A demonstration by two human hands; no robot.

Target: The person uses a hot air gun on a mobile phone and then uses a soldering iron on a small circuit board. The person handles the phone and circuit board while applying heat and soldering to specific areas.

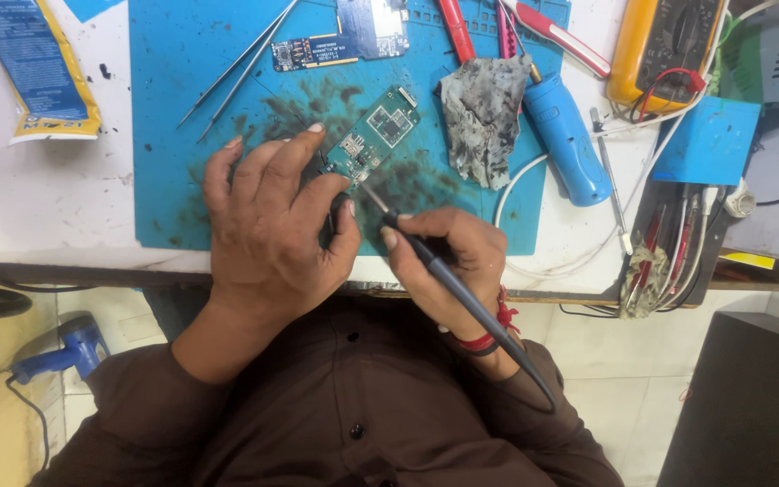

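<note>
A small green circuit board [373,135] lies on a stained blue work mat [191,72]. My left hand [272,221] rests on the mat with its fingers spread, the fingertips touching the board's lower left edge. My right hand [448,261] grips a thin dark soldering iron [462,293] like a pen; its metal tip touches the board's lower corner. The iron's cable runs back over my right wrist, which wears a red thread band.
Two metal tweezers [236,68] and a second blue circuit board [344,36] lie at the mat's far side. A dirty grey cloth [482,117], a blue handheld tool [570,140], a yellow multimeter [660,50] and red-handled tools sit to the right. A blue-yellow tube [38,68] lies left.
</note>
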